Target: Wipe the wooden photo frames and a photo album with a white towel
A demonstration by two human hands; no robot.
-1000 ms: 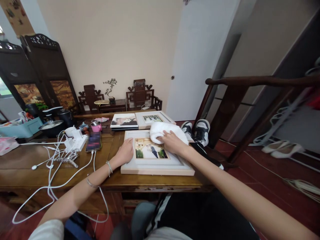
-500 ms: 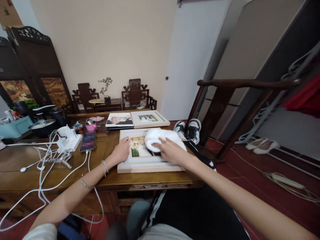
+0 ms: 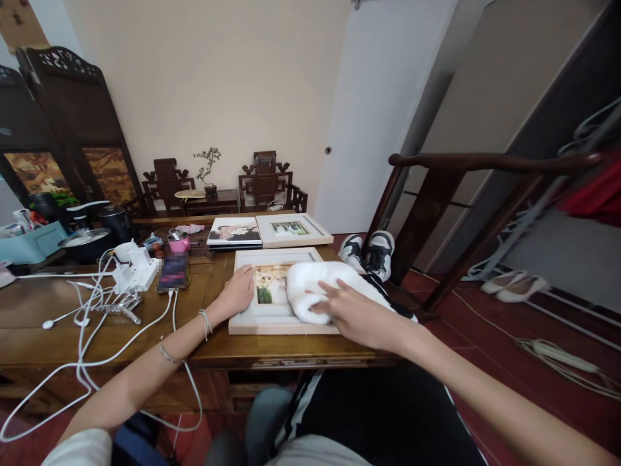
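Note:
A pale wooden picture frame (image 3: 284, 328) with a wide white border and a small colour photo lies flat on the brown wooden table (image 3: 204, 353). My left hand (image 3: 239, 288) grips its left side, fingers curled over the border beside the photo. Over the frame's right part spreads a fluffy white cloth (image 3: 310, 278), covering part of the photo and the right border. My right hand (image 3: 356, 314) holds this cloth from above, thumb and fingers pressed into it. Some fingertips sink into the pile and are hard to make out.
Behind lie a second framed photo (image 3: 317, 234) and a stack of photo panels (image 3: 233, 232). To the left are a phone (image 3: 173, 273), a white power strip (image 3: 138, 272) with tangled cables, a pink cup (image 3: 178, 241) and a lidded pot (image 3: 86, 244). A wooden chair (image 3: 429, 200) stands right.
My right hand has moved right and towards me with the white cloth, uncovering more of the photo. My left hand stays on the frame's left side.

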